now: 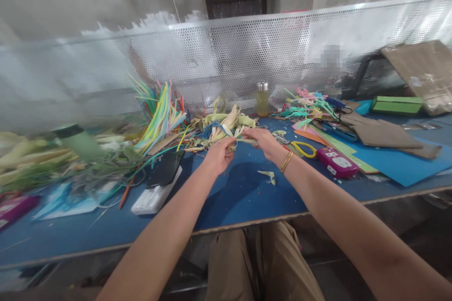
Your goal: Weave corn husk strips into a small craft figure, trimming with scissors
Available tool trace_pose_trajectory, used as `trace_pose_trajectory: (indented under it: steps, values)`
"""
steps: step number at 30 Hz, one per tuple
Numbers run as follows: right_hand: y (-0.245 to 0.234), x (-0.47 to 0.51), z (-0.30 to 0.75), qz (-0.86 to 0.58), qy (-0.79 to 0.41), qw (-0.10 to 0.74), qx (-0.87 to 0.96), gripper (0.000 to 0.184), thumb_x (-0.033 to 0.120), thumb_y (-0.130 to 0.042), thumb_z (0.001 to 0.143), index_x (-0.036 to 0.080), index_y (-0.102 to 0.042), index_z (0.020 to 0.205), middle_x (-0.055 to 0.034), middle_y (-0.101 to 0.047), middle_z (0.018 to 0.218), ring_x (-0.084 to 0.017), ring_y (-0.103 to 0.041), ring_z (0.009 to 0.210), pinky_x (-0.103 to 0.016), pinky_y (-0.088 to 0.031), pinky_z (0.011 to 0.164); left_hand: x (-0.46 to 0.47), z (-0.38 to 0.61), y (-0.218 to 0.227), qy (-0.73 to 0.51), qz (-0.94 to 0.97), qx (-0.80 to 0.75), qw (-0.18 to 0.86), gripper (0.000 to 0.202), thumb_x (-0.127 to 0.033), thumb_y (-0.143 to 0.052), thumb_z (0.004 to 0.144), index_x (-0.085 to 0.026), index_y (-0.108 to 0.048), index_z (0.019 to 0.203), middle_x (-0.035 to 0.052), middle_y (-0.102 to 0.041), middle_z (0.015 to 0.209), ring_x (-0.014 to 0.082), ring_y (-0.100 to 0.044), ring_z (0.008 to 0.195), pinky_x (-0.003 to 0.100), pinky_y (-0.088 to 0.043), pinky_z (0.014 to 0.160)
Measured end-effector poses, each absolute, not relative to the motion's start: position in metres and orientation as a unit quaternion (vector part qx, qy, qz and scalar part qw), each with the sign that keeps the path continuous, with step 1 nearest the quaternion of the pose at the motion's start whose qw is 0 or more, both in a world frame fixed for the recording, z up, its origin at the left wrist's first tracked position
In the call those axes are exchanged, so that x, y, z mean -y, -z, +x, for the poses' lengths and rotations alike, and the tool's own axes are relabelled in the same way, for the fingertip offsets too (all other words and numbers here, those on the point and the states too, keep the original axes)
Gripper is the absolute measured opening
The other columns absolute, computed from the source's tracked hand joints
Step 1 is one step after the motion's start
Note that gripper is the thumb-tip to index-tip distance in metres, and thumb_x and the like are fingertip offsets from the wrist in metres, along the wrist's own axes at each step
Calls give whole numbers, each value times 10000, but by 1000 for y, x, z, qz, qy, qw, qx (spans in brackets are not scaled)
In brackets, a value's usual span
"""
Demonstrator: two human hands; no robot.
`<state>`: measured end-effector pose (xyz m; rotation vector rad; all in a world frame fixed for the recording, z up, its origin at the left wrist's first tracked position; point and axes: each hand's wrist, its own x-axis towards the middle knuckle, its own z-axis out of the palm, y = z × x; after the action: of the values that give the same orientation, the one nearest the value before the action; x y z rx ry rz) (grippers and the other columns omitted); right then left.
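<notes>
Both my hands meet over the blue table (229,197), a little above its surface. My left hand (219,153) is closed in a pinch on a thin pale husk strip (243,140). My right hand (263,142), with a gold bangle on the wrist, is closed on the other end of the same strip. Just behind them lies a heap of dried corn husks (222,127) with a blue strand in it. A small husk scrap (268,176) lies on the table below my right wrist.
Bundles of coloured strips (160,113) fan out at the left, by a phone (164,169) on a white box. Yellow-handled scissors (303,148), a pink case (335,162), coloured paper sheets (388,162) and a small bottle (262,99) are at the right. A perforated metal screen (247,56) backs the table.
</notes>
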<state>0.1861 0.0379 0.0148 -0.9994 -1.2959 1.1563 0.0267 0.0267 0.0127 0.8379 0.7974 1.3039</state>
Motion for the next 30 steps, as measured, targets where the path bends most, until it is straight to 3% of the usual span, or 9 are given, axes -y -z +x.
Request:
trace_pose_trajectory:
  steps: [3,9,15,20,23,26,30]
  values:
    - [-14,-34,181,-401,-512,521,553,357,507,-772,664,171,-752,783,-67,-738,851,-170,-613,788,-285,-422,680,-27,29,-11,-577,374,-352,635,199,-184,-778,642,-142,-585,666,-98,-395,490,0,-296,379,141,-220,371]
    - [-3,-41,174,-372,-458,573,569,271,431,-814,584,191,-717,663,-9,-684,700,-145,-555,692,-294,-434,690,-25,32,-5,-562,407,-373,616,241,-237,-822,629,-152,-598,654,-69,-438,537,17,-333,423,162,-217,391]
    - [-2,-53,187,-392,-431,568,582,346,484,-791,604,180,-627,588,46,-525,551,-96,-414,555,-261,-347,564,-19,25,-5,-457,558,-448,528,256,-390,-810,674,-151,-736,727,74,-681,743,89,-502,504,201,-225,396]
    - [-4,-58,200,-410,-402,572,586,438,575,-779,583,183,-584,591,61,-461,523,-85,-346,538,-250,-282,525,-20,17,-8,-382,613,-485,494,231,-333,-829,640,-193,-787,818,90,-736,843,150,-608,558,218,-292,433]
    - [-5,-59,203,-413,-361,591,591,460,598,-771,581,177,-586,590,61,-461,536,-81,-330,551,-247,-268,534,-28,9,-8,-388,650,-489,434,169,-241,-838,594,-212,-792,754,63,-723,725,157,-585,514,248,-374,483]
    - [-5,-59,204,-406,-351,595,598,459,593,-776,578,173,-591,588,64,-455,540,-78,-325,552,-247,-275,548,-35,4,-9,-368,695,-500,362,90,-225,-825,589,-228,-783,669,24,-653,546,161,-545,482,254,-369,495]
    - [-3,-58,200,-377,-380,583,612,434,564,-797,570,172,-614,606,46,-504,564,-91,-389,580,-244,-320,569,-31,7,-10,-468,628,-505,362,124,-287,-831,599,-211,-776,680,36,-685,601,162,-571,550,251,-378,539]
